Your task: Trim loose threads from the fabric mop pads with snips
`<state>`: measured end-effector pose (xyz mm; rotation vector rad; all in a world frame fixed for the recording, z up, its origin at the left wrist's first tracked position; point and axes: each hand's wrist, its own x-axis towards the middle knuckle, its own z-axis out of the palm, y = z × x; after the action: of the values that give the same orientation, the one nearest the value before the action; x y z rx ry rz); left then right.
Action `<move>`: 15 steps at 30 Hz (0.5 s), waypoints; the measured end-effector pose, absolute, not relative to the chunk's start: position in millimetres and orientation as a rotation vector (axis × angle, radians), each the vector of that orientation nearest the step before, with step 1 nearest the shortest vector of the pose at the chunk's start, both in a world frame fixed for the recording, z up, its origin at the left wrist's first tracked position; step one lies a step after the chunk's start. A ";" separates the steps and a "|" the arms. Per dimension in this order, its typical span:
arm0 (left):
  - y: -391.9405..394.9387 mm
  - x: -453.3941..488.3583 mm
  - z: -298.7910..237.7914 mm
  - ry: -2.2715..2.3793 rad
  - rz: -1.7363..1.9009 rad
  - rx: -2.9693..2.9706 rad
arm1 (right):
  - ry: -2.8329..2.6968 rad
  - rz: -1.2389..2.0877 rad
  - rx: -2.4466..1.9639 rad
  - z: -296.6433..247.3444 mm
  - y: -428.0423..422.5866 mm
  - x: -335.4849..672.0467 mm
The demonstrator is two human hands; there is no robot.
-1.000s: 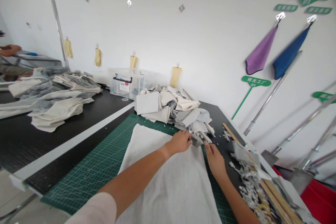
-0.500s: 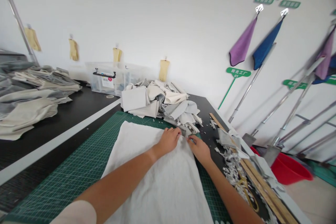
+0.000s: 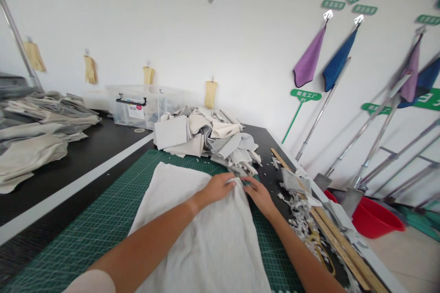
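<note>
Lightly draped, the white cloth (image 3: pixel 199 233) lies on the green cutting mat (image 3: pixel 92 238), its far edge close to the pile of offcuts (image 3: pixel 202 132). It looks thin, soft and limp, so it should weigh little, sag wherever it is unsupported and slide easily; the far edge, where both hands are, offers a ready hold. The left hand (image 3: pixel 216 190) rests at that edge, its fingers (image 3: pixel 228 182) together over a small ridge of cloth, though whether they pinch it cannot be told. The right hand (image 3: pixel 261 197) lies just beside it at the cloth's far right corner, slightly spread, its fingertips (image 3: pixel 249 184) at the edge; any grip is unclear. Beyond that hand, scraps (image 3: pixel 302 224) and a wooden strip (image 3: pixel 343 252) crowd the black table (image 3: pixel 264 139). Open mat lies left of the cloth.
</note>
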<state>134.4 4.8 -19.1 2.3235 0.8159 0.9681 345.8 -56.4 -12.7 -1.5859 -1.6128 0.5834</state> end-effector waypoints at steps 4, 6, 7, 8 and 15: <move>7.3 134.3 -16.5 0.671 1.001 2.160 | -1.508 0.987 -1.433 -1.9 -61.0 344.5; 9.0 135.3 -16.7 0.593 0.954 2.095 | -1.402 1.140 -1.373 3.4 -64.3 341.2; 9.9 136.1 -17.0 0.546 0.921 2.058 | -1.365 1.180 -1.354 5.7 -65.9 339.0; 10.7 137.1 -17.2 0.502 0.889 2.020 | -1.347 1.203 -1.339 7.9 -67.4 336.8; 11.8 137.6 -11.2 0.487 0.785 1.782 | -1.342 1.381 -1.225 16.4 -74.9 331.0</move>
<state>137.6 11.8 -11.2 1.7823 0.4871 0.7846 331.0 -74.9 16.4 -1.2254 -1.3419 1.3806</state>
